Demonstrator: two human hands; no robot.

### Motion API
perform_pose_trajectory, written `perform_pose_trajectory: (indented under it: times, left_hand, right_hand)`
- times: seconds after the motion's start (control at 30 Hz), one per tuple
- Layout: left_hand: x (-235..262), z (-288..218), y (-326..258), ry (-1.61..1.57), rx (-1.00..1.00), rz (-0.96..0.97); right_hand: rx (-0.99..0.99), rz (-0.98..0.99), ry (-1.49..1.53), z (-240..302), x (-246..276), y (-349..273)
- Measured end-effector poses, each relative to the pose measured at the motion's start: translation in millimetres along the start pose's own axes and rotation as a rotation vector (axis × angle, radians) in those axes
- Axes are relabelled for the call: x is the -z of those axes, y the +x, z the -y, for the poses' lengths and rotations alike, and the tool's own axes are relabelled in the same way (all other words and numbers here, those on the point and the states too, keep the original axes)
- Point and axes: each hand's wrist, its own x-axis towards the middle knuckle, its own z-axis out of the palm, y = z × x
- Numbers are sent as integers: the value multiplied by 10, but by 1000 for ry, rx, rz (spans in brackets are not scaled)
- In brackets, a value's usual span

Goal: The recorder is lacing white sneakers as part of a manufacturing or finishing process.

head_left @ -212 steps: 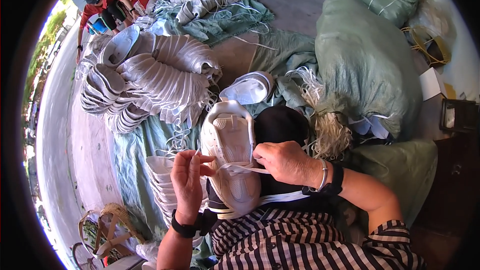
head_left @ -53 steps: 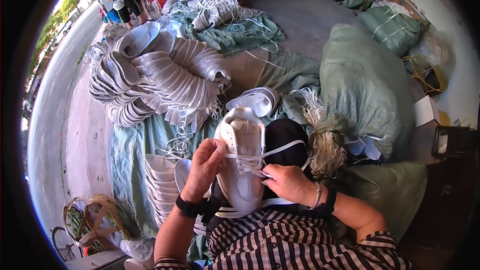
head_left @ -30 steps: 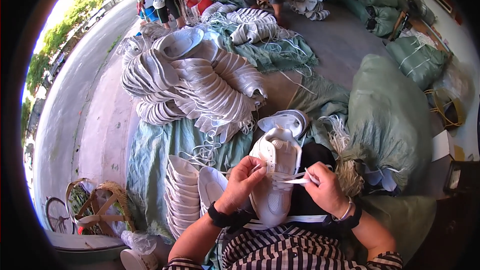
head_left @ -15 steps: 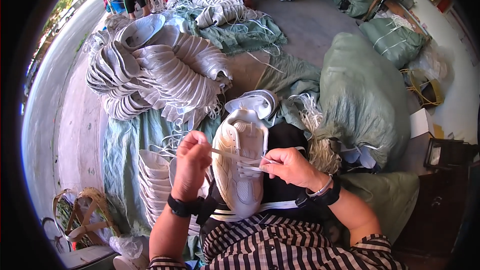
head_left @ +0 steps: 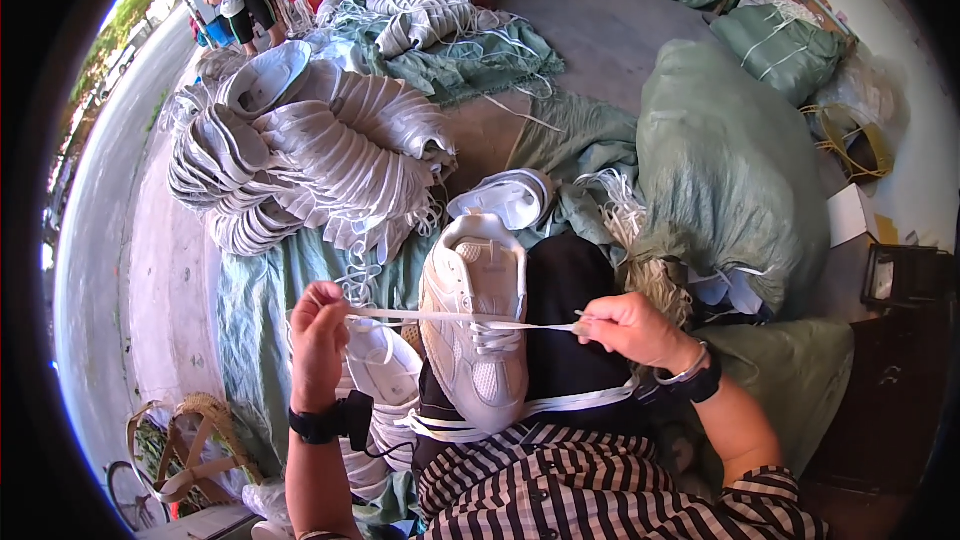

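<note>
Both hands pinch a white lace (head_left: 450,317) taut across the white shoe (head_left: 475,330) on the lap — left hand (head_left: 318,335), right hand (head_left: 630,328). Uneven pulling could likely slip it from an eyelet.

Both hands (head_left: 318,325) (head_left: 628,328) pinched, spread apart

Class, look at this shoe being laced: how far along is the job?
Done: the lower eyelets of the shoe on the lap are laced. In hand: the left hand and right hand pull the lace taut across it. Left: the upper eyelets look unlaced; stacked uppers lie beyond.
</note>
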Motion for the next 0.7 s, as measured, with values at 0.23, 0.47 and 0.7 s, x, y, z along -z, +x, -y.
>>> perform_pose_trajectory:
  times: [0.23,0.47,0.7]
  left_hand:
    - [4,536,31,353,136,-34]
    - [-859,264,-218,312,-215,127]
    - [-948,349,-297,164,-211,33]
  right_hand:
    - [-135,-435,-594,-826,568,-269]
    - [228,-316,-72,131,-135,114]
    - [291,-303,-385,14,-437,264]
